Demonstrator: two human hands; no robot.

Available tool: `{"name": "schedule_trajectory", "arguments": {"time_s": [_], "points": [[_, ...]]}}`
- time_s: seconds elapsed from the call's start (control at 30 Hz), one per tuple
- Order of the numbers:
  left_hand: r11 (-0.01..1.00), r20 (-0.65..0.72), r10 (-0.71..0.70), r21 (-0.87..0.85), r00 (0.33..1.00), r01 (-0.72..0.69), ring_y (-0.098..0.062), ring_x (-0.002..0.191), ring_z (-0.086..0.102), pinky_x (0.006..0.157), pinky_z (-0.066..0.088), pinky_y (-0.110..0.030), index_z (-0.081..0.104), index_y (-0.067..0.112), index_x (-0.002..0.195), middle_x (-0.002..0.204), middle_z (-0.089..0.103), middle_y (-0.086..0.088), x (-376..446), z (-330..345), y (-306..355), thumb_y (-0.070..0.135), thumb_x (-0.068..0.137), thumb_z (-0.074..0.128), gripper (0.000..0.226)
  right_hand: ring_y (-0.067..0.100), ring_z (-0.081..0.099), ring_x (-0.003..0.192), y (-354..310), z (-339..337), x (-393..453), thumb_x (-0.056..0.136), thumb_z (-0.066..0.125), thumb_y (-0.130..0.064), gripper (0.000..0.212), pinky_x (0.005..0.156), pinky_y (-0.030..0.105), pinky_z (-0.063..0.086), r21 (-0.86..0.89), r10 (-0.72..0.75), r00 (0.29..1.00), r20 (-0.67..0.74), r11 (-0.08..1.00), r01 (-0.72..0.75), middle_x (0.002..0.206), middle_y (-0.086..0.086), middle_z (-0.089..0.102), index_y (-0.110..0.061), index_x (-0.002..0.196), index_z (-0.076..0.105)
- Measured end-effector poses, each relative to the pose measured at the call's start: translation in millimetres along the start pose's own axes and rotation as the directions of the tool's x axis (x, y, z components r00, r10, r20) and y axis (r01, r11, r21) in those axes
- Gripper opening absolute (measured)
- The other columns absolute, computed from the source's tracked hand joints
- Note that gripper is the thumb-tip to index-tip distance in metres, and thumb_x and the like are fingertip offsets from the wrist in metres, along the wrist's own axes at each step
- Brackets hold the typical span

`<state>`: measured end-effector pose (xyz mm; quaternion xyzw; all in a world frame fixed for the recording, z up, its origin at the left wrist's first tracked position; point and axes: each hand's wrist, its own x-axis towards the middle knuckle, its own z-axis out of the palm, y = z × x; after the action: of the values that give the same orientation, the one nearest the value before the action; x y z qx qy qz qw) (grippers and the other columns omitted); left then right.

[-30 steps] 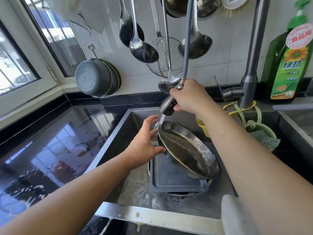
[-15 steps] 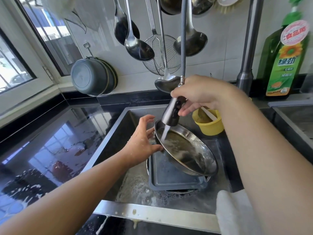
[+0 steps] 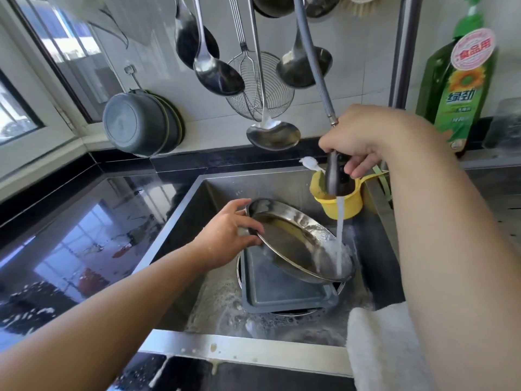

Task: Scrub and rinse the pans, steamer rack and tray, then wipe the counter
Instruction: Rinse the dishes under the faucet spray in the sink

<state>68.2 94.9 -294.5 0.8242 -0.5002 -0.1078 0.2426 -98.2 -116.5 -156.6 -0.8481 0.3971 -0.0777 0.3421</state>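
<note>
Rinse stage on one of the pans right now. The left hand (image 3: pixel 229 235) grips the far-left rim of the shallow steel pan (image 3: pixel 296 244), fingers curled over the edge, holding it tilted over the sink (image 3: pixel 180 221) so its low side points right. The right hand (image 3: pixel 358 139) is wrapped around the pull-out spray head (image 3: pixel 337 176), and the water stream (image 3: pixel 339 232) lands on the pan's lower right edge, frothing there. The pan sits above the grey tray (image 3: pixel 282 292), which lies flat in the sink bottom over something round that I can't make out, could be the steamer rack, can't tell. Suds cover the sink floor in front of the tray. A yellow cup (image 3: pixel 342 206) hangs at the back right of the sink, and a white cloth (image 3: pixel 375 342) is draped over the front rim. My guess for next: sweep the spray across the rest of the pan, since the upper part looks filmy, then set it aside and do the tray. Counter (image 3: pixel 70 235) has foam splatter on it, so the wipe is not yet done.
</note>
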Motion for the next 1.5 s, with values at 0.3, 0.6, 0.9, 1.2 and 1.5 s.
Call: {"name": "schedule_trajectory", "arguments": {"time_s": [0.3,0.6,0.9,1.2,1.5], "points": [[0.996,0.026,0.064,-0.061,0.998,-0.063,0.007,0.119,0.053,0.111,0.037,-0.031,0.079,0.038,0.082,0.14,0.053,0.017,30.2,-69.7,54.0,0.036,0.089,0.075,0.008,0.031,0.073,0.074,7.7,17.5,20.8,0.094,0.06,-0.02,0.019,0.07,0.043,0.064,0.11,-0.085,0.975,-0.203,0.988,0.109,0.086,0.017,0.065,-0.008,0.107,0.055],[0.805,0.037,-0.378,-0.48,0.925,0.348,-0.015,0.042,0.053,0.042,0.045,-0.021,0.065,0.002,0.078,0.053,0.057,-0.007,9.2,-138.7,67.4,0.008,0.099,0.063,0.022,0.029,0.071,0.074,4.2,18.9,17.7,0.092,0.063,-0.025,0.018,0.056,0.034,0.061,0.129,-0.153,0.952,-0.266,0.973,0.192,0.097,0.011,0.068,-0.017,0.108,0.064],[0.749,0.022,-0.474,-0.514,0.88,0.417,-0.02,0.044,0.05,0.046,0.045,-0.027,0.061,-0.002,0.075,0.056,0.052,-0.012,10.7,-105.5,63.2,-0.012,0.095,0.057,0.023,0.021,0.072,0.065,-35.4,33.9,2.0,0.095,0.065,-0.021,0.012,0.062,0.033,0.063,0.533,-0.3,0.916,-0.267,0.746,0.399,0.087,0.009,0.07,-0.009,0.098,0.07],[0.423,0.131,-0.599,-0.786,0.79,0.451,-0.019,0.043,0.064,0.039,0.051,-0.025,0.061,0.0,0.09,0.06,0.067,-0.011,27.5,-79.6,64.8,-0.011,0.103,0.037,0.029,0.018,0.07,0.062,-45.5,40.3,-3.2,0.095,0.065,-0.02,0.013,0.063,0.033,0.063,0.58,-0.323,0.915,-0.243,0.708,0.403,0.09,0.01,0.069,-0.008,0.098,0.068],[0.226,-0.031,-0.722,-0.955,0.692,0.193,-0.031,0.069,0.072,0.048,0.059,-0.039,0.055,-0.005,0.119,0.094,0.066,-0.021,37.9,-69.1,54.9,-0.021,0.088,0.04,0.037,0.018,0.069,0.058,-47.1,35.3,-10.7,0.093,0.063,-0.019,0.016,0.061,0.034,0.064,0.523,-0.353,0.911,-0.212,0.747,0.411,0.085,0.012,0.069,-0.005,0.099,0.068]]}}
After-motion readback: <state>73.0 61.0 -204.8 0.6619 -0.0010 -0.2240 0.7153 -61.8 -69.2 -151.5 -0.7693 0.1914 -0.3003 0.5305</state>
